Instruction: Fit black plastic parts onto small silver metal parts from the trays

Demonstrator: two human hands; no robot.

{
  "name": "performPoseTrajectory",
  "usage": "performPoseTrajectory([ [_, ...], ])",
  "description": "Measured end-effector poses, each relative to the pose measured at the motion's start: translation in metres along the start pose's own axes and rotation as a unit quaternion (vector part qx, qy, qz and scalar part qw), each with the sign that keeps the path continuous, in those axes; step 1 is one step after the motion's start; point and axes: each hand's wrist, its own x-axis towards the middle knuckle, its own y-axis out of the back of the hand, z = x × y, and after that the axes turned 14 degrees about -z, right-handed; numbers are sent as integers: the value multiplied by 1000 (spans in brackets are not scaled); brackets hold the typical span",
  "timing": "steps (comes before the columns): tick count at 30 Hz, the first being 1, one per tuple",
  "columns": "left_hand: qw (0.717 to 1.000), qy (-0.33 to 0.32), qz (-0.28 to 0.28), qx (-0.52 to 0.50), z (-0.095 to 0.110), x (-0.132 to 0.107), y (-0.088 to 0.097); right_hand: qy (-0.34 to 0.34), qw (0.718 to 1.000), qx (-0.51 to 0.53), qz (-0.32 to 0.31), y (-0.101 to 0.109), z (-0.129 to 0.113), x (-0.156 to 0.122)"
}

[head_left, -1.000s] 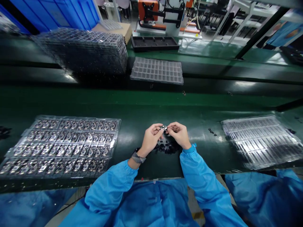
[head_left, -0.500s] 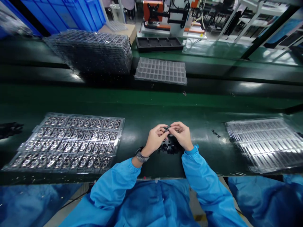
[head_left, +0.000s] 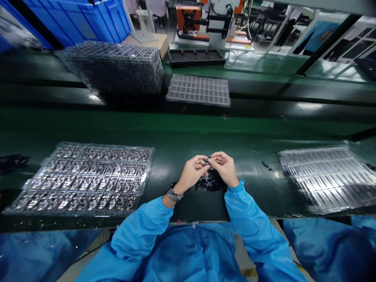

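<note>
My left hand (head_left: 191, 172) and my right hand (head_left: 225, 167) meet fingertip to fingertip just above the dark green belt (head_left: 182, 137), both pinching one small metal-and-black part (head_left: 207, 160). Under them lies a little heap of small black pieces (head_left: 209, 184). Left of my hands sits a clear blister tray (head_left: 85, 178) filled with several rows of small metal parts. Off to the right lies a stack of clear ribbed trays (head_left: 329, 178). Both arms wear blue sleeves, and a watch shows on my left wrist.
A tall stack of clear trays (head_left: 117, 66) and a single empty grid tray (head_left: 199, 90) stand across the belt. Behind them are a black tray (head_left: 195, 56), an orange-and-white machine (head_left: 208, 21) and blue crates (head_left: 76, 17). A few loose black bits (head_left: 266, 165) lie right of my hands.
My hands stay pressed together on the small part, fingers shifting slightly. The view has drifted a little, so trays sit slightly differently in frame.
</note>
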Motion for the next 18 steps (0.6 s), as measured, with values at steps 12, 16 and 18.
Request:
performPoseTrajectory([
  [12,999,36,37,11,70,-75,27,-7,998,-9,63,10,-2,-3],
  [16,964,98,164,186,129,-156,93,-3,998,-42,55,18,10,3],
  [18,920,107,264,267,147,-189,142,2,998,-57,33,17,11,4],
])
